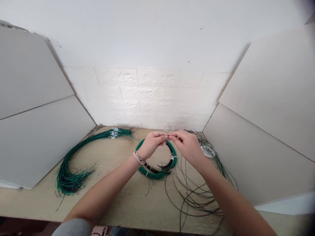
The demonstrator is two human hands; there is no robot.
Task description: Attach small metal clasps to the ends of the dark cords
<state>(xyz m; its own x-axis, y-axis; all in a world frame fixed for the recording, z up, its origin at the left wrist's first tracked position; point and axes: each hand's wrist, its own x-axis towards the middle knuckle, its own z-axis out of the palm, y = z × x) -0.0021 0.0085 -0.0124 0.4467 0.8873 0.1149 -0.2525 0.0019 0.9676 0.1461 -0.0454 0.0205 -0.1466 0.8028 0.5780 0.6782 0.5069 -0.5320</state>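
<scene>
Both hands meet above the middle of the wooden table (128, 203), fingertips almost touching. Left hand (151, 145) is pinched shut on one end of a thin wire (162, 135), thumb against forefinger, with a beaded bracelet (139, 158) round its wrist. Right hand (187, 146) is closed on the same thin wire from the other side, fingers curled in. Only a short, dark stretch of the wire shows between the two grips, held level just above the tabletop near the back wall.

Directly under the hands lies a green wire coil (157, 173), a flat ring with a black section on its inner edge and frayed ends bunched at its lower right. To the right of the coil, loose dark wires (194, 196) spread in wide loops under the right forearm, reaching the table's front edge. A white round object (208, 151) sits among them by the right panel; what it is cannot be told.

Well apart on the left, a long bundle of green wires (73, 160) curves from the back corner toward the front. A white brick wall (157, 95) and grey panels (36, 131) close in the table.
</scene>
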